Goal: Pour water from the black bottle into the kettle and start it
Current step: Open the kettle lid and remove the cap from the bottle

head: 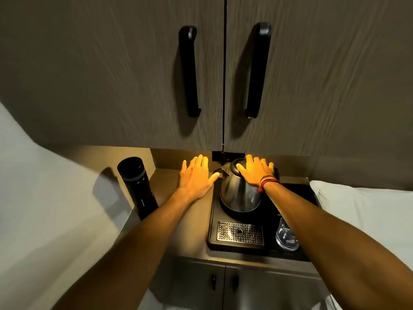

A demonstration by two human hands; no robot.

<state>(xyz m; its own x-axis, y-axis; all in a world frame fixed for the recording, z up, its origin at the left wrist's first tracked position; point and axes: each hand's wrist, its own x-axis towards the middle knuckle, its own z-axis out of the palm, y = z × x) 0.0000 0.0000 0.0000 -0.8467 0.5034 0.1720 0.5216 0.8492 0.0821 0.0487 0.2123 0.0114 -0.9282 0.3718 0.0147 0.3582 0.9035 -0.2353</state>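
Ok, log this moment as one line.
left hand: open, empty, hovering | right hand: spread over steel kettle lid | tall black bottle: upright, capped, untouched | pour: not started

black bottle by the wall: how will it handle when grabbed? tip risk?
The bottle is tall and narrow and stands upright, so a sideways nudge could probably tip it. Its glossy, smooth wall may be slippery; a full wrap grip seems wise. It looks rigid, and being round it would likely roll if knocked over.
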